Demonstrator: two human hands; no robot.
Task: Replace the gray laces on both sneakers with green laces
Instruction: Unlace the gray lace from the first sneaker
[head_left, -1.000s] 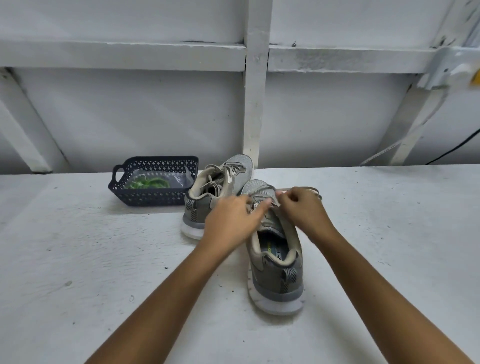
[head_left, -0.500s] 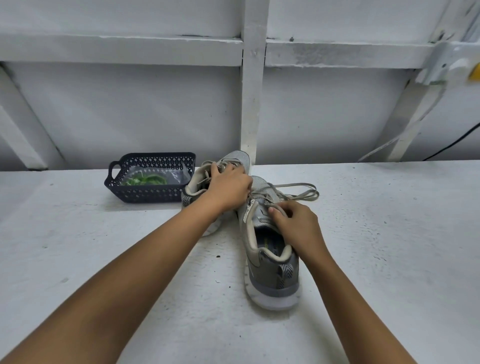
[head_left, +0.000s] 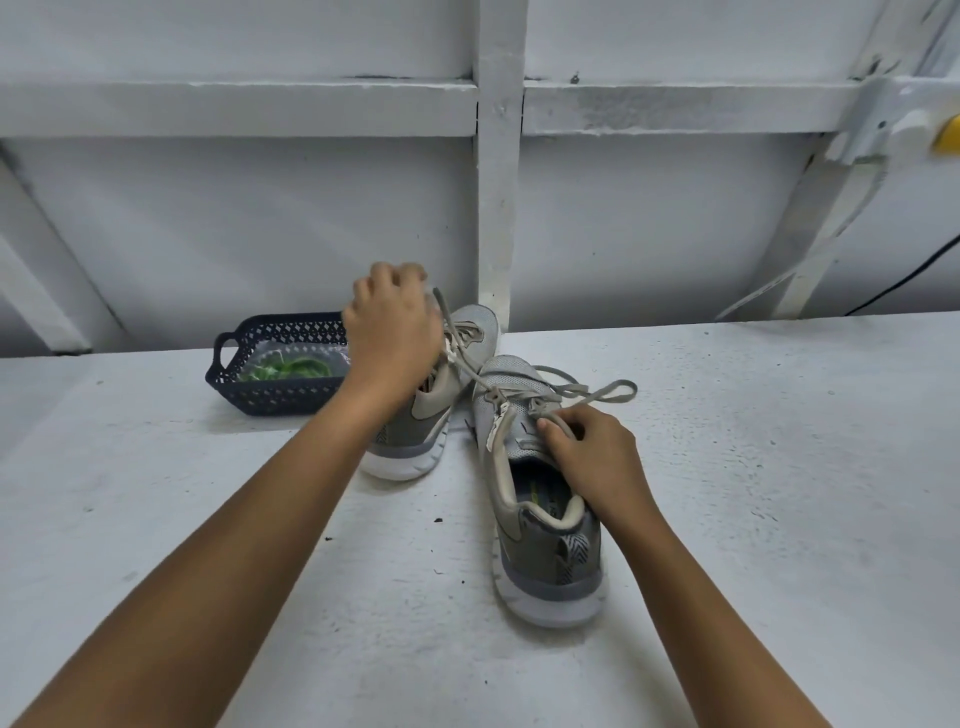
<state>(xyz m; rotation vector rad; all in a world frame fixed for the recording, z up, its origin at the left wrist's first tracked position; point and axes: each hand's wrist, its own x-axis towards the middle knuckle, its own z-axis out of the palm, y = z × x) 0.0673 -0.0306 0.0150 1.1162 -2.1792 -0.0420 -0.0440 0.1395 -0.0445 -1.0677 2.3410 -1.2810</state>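
Near sneaker (head_left: 540, 519) stands on the white table (head_left: 753, 493), heel toward the camera. The far sneaker (head_left: 415, 441) is just beside it on the left.

Left hand (head_left: 392, 322): raised, fingers curled round one end of the gray lace (head_left: 467, 370), which runs taut from the near sneaker's eyelets.

Right hand (head_left: 597, 457): pinches the same lace at the tongue and covers the right-side eyelets. A slack loop lies beyond it.

The left hand and forearm hide much of the far sneaker and the right end of the dark perforated basket (head_left: 270, 397). The basket holds green laces (head_left: 298, 368) in clear wrap.
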